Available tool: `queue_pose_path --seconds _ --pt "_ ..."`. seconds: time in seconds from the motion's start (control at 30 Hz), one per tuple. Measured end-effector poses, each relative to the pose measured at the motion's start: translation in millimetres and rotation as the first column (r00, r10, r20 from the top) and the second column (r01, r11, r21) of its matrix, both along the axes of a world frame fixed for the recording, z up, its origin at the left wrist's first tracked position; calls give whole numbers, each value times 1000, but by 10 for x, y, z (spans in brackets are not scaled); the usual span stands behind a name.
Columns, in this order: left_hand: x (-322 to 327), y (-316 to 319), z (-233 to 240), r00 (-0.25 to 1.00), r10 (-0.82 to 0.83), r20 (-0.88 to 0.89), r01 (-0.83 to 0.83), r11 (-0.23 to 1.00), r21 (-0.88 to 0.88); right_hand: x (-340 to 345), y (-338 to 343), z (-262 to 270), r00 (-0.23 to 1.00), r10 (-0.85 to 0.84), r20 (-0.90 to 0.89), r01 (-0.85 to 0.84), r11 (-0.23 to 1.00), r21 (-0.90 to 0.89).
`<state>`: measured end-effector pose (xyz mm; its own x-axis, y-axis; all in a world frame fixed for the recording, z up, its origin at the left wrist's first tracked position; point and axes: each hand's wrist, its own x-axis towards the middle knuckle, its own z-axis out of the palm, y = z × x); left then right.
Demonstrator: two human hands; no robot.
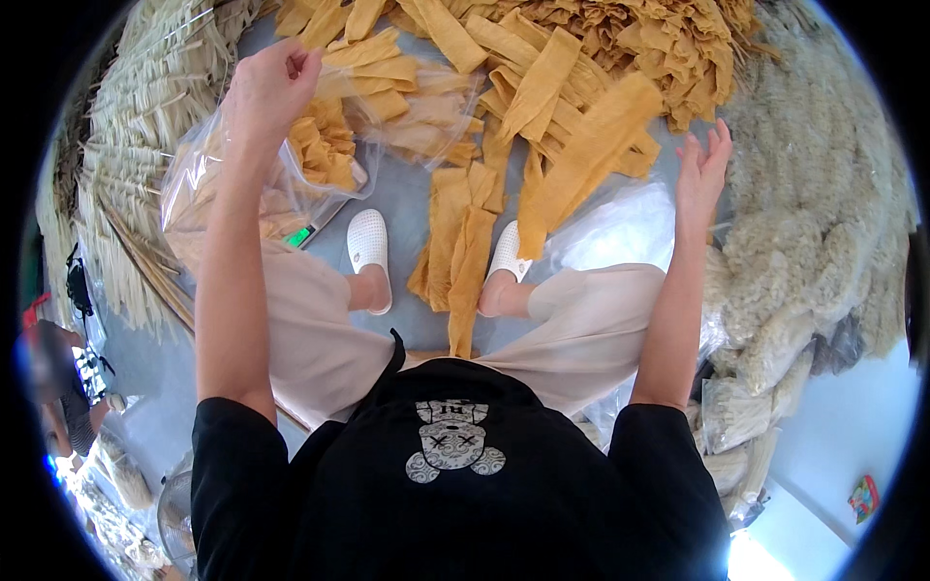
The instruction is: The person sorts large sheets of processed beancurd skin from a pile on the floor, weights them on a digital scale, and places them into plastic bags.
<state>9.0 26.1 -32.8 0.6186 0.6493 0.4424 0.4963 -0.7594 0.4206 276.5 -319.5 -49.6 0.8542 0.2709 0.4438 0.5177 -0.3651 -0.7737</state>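
Note:
My left hand (272, 87), its fingers curled into a loose fist, is over a clear plastic bag (196, 189) that contains wrinkled orange-yellow strips (320, 145). Whether those fingers pinch anything is hidden. On the right, my right hand (703, 171) has its fingers apart and holds nothing. To its left, a long broad yellow strip (599, 145) slants over other strips, its upper end slightly blurred. More long strips (461, 240) lie on the grey floor between my white clogs (368, 240). Partly under the bag is a flat device with a lit green display (298, 237).
A big heap of crumpled yellow sheets (676, 58) rises at the far right. Pale fibrous bundles are piled along the left (138, 145) and right (806, 181). Long thin sticks (149, 272) lean at left. Clear plastic (617, 229) lies by my right knee. Another person (65, 392) is at far left.

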Motion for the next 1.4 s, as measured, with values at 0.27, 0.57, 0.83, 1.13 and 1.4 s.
queue_pose_path --seconds 0.27,0.57,0.83,1.13,1.4 --pt "58 -52 26 999 -24 -36 26 999 44 -494 452 -183 805 561 -195 -592 732 -336" --pt "200 -258 220 994 -22 -106 28 998 49 -983 1041 -2128 601 454 -658 -781 157 -605" --pt "287 -404 165 991 -45 -130 57 994 90 -2240 245 -3166 714 -120 -689 -526 557 -642" --pt "418 -416 209 991 -87 -102 93 994 63 -1568 376 -3031 486 -99 -868 -379 871 -312" --pt "384 -441 192 987 -78 -141 82 996 25 -1456 713 -2326 228 -16 -974 -114 993 -43"
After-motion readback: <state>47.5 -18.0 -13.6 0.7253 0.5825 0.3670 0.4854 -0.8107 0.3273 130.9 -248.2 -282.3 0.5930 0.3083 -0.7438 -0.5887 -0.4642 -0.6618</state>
